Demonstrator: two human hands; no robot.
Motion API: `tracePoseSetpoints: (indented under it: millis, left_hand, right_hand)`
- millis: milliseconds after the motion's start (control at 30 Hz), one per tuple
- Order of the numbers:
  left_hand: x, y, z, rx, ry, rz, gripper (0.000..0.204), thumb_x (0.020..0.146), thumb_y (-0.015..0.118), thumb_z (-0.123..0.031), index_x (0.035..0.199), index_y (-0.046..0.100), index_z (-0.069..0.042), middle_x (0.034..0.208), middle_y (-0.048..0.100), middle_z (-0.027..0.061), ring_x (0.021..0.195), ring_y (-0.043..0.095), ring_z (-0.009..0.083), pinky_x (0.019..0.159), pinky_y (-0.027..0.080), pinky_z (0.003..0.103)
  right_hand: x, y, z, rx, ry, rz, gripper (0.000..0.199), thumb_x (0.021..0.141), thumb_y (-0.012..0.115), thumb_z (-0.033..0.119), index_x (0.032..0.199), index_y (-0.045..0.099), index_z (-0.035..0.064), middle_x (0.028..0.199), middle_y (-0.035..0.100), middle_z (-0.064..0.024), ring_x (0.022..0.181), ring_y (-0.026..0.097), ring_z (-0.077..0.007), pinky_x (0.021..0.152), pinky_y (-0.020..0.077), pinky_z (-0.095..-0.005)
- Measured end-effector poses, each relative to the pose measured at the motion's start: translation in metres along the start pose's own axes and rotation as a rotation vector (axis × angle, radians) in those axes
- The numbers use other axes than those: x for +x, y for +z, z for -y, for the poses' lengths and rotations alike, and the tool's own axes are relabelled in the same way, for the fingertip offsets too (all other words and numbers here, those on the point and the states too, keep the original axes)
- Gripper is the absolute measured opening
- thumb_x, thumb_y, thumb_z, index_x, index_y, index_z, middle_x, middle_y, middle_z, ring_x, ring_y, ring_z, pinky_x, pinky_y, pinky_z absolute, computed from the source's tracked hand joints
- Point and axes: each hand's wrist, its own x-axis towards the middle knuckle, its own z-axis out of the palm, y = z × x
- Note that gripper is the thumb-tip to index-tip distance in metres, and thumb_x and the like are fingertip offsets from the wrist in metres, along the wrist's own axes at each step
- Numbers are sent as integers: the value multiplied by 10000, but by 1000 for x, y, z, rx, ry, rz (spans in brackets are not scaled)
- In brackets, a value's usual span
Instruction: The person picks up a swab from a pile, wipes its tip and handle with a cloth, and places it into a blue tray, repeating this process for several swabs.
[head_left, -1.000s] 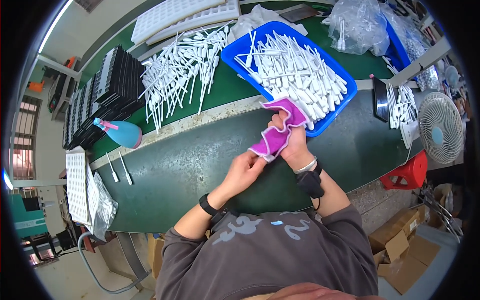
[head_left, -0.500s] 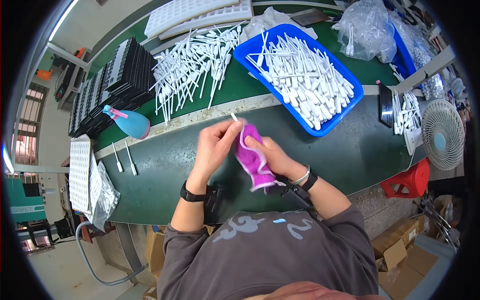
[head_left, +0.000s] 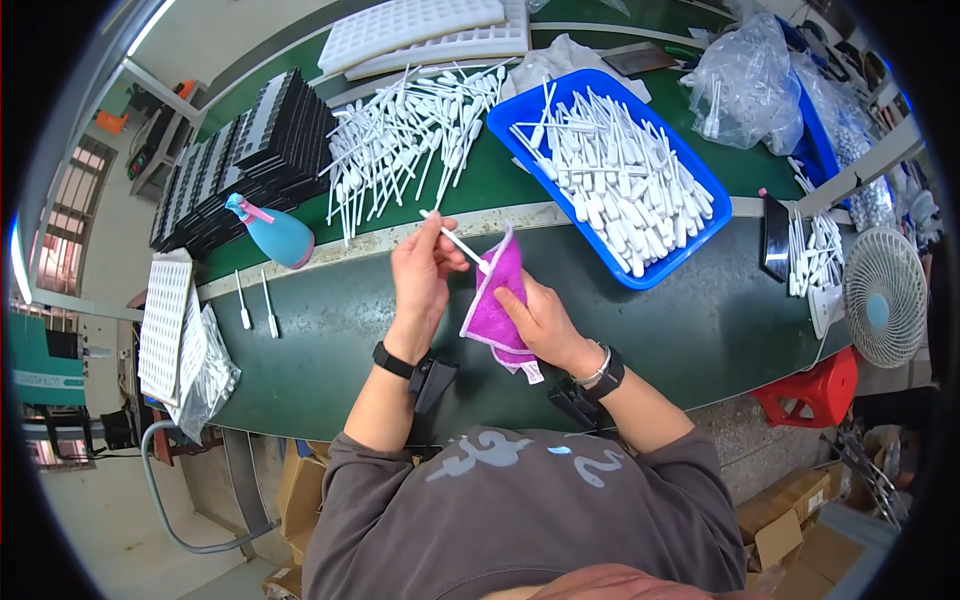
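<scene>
Between the fingers of my left hand (head_left: 424, 275) is a thin white plastic stick (head_left: 462, 246). It slants down to the right, its far end meeting a purple cloth (head_left: 494, 316) with a pale edge. My right hand (head_left: 550, 328) grips this cloth, thumb on top, and part of it hangs folded below. The cloth covers part of the stick's lower end. Two similar white sticks with thicker ends, one (head_left: 243, 303) beside the other (head_left: 270, 308), lie apart on the green table to the left.
A blue tray (head_left: 598, 250) heaped with white sticks stands at the right, beyond my hands. Farther back lies a loose pile of sticks (head_left: 400, 140). A blue spray bottle (head_left: 275, 235) stands before stacked black trays (head_left: 245, 150). A fan (head_left: 880, 310) is far right.
My left hand has moved up and left, and more of the stick now shows outside the cloth. The cloth has opened out flatter in my right hand. The view has shifted slightly.
</scene>
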Motion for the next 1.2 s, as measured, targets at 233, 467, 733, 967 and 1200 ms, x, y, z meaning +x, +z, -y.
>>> tracePoseSetpoints:
  millis: [233,467,733,967,1200]
  left_hand:
    - [47,52,-13,120,64,326,283,950,522,-242,887,613,19,635,551,7,533,573,114,512,507,252]
    - [126,108,10,133,-182,543,297,951,518,-290,894,607,-13,633,523,-17,549,562,106,536,505,262]
    - [190,112,-14,748,-2,425,396,893,556,-375,801,631,3,642,609,50,586,616,171,534,497,306]
    - [191,34,-8,1665,599,270,276,822,609,-325,747,674,-67,663,647,130,649,633,308,593,498,414]
    - [207,44,30,1654,775,108,249,768,659,-302,802,680,-56,817,673,154,760,655,319,659,520,411]
  right_hand:
    - [13,-28,-9,625,390,-91,252,953,475,290,1023,559,63,761,576,-25,636,553,-158,591,434,-260]
    - [19,-47,-53,1780,84,426,177,955,462,278,997,530,120,630,305,49,521,284,-79,466,230,-237]
    - [10,-25,-21,1244,625,-81,222,955,469,245,1064,543,66,772,516,-25,583,450,-120,486,343,-250]
    - [8,-25,-29,1302,630,-32,356,955,496,231,1248,490,29,1093,598,-79,903,605,-195,730,507,-297]
    - [6,-24,-57,1351,589,96,380,954,501,178,1291,456,8,1217,565,-119,1076,585,-224,940,482,-326]
